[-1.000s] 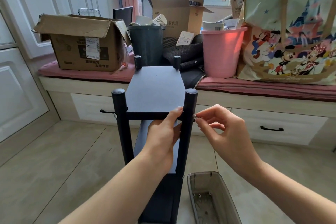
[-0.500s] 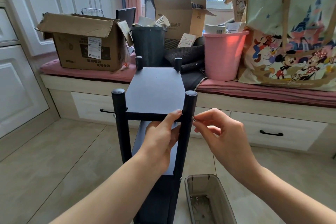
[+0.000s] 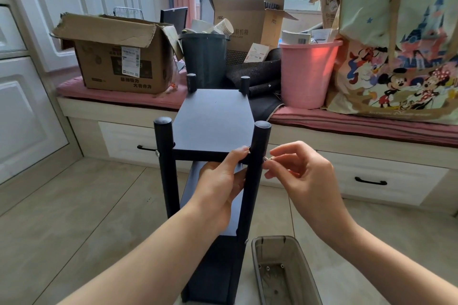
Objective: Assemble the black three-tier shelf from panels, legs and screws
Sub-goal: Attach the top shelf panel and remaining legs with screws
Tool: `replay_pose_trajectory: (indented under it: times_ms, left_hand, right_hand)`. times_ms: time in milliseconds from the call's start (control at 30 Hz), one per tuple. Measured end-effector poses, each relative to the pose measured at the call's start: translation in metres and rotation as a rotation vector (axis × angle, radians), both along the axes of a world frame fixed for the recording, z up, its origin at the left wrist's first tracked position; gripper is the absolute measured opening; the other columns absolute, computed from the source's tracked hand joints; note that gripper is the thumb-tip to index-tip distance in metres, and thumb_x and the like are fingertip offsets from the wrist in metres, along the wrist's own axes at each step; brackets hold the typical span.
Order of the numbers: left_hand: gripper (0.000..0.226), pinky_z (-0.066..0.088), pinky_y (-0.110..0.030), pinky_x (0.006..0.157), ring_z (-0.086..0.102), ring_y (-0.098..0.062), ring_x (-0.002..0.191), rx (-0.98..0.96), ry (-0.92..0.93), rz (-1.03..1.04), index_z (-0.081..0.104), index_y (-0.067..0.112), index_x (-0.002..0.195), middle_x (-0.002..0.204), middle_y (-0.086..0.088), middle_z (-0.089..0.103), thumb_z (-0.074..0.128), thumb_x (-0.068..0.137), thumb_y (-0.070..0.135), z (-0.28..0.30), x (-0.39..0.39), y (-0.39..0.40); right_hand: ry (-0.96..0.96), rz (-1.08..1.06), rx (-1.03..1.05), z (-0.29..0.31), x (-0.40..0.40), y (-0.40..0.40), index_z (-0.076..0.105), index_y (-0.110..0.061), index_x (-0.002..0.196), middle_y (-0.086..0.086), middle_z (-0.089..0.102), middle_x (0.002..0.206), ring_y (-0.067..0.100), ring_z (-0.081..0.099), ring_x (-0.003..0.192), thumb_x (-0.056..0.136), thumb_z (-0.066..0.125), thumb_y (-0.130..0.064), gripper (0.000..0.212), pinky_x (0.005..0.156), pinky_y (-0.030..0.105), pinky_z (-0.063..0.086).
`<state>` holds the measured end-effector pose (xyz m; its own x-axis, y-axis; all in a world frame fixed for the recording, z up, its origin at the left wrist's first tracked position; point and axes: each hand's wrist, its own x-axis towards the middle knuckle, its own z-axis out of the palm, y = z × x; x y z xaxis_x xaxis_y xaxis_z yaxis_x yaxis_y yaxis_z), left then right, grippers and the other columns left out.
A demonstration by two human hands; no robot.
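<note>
The black three-tier shelf (image 3: pixel 213 121) stands upright on the tiled floor, four round legs holding its panels. My left hand (image 3: pixel 220 181) grips the front edge of the top panel from below, thumb on the edge beside the near right leg (image 3: pixel 257 163). My right hand (image 3: pixel 300 176) pinches a small silver screw (image 3: pixel 266 158) against the outer side of that leg at top-panel height. Another silver screw (image 3: pixel 157 153) sits in the near left leg (image 3: pixel 166 168). The lower panels are partly hidden by my left arm.
A clear plastic tray (image 3: pixel 285 272) holding a few small screws lies on the floor right of the shelf. Behind stands a window bench with drawers (image 3: pixel 366 178), cardboard boxes (image 3: pixel 116 57), a dark bin (image 3: pixel 204 57), a pink bucket (image 3: pixel 307 72) and a printed bag (image 3: pixel 401 57).
My right hand's fingers have shifted slightly around the screw at the near right leg. The left hand keeps its hold on the top panel. The view dipped a little.
</note>
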<state>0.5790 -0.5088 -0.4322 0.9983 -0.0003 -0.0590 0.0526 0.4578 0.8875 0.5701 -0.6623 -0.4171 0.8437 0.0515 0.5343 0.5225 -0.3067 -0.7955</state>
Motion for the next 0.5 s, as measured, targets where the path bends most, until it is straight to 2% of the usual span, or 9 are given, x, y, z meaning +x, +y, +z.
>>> replay_pose_trajectory:
  times_ms: [100,233,333,500]
  left_hand:
    - [0.03,0.049,-0.042,0.104,0.074,-0.026,0.1,-0.001,0.001,0.01,0.069,0.01,0.117,0.106,-0.005,0.077,0.065,0.094,0.029,0.0005,-0.0003,-0.0005]
    - [0.023,0.052,-0.037,0.098,0.075,-0.022,0.097,-0.006,-0.002,0.01,0.071,0.013,0.111,0.104,-0.002,0.077,0.065,0.094,0.027,0.0009,-0.001,-0.0012]
    - [0.026,0.053,-0.036,0.095,0.075,-0.021,0.096,-0.011,-0.004,0.014,0.071,0.012,0.114,0.104,-0.001,0.077,0.065,0.094,0.027,0.0008,-0.0011,-0.0012]
    - [0.032,0.052,-0.037,0.099,0.074,-0.021,0.098,-0.018,-0.006,0.018,0.069,0.012,0.12,0.107,-0.001,0.077,0.066,0.094,0.028,0.0004,-0.0014,-0.0016]
  right_hand:
    - [-0.014,-0.01,-0.036,0.0008,0.0001,0.0006,0.068,-0.018,0.088,-0.009,0.073,0.078,0.012,0.072,0.071,0.086,0.075,-0.015,0.008,0.07,0.026,0.058]
    - [-0.024,-0.036,-0.042,0.0018,0.0011,-0.0002,0.068,-0.02,0.084,-0.008,0.07,0.075,0.013,0.069,0.069,0.088,0.072,-0.022,0.006,0.069,0.033,0.058]
    - [-0.022,-0.053,-0.053,0.001,0.0014,0.0031,0.067,-0.023,0.086,-0.008,0.07,0.074,0.015,0.068,0.069,0.087,0.073,-0.019,0.006,0.069,0.037,0.058]
    - [-0.054,-0.083,-0.085,0.0008,0.0014,0.0055,0.067,-0.024,0.087,-0.01,0.07,0.075,0.011,0.068,0.071,0.085,0.075,-0.017,0.011,0.069,0.033,0.058]
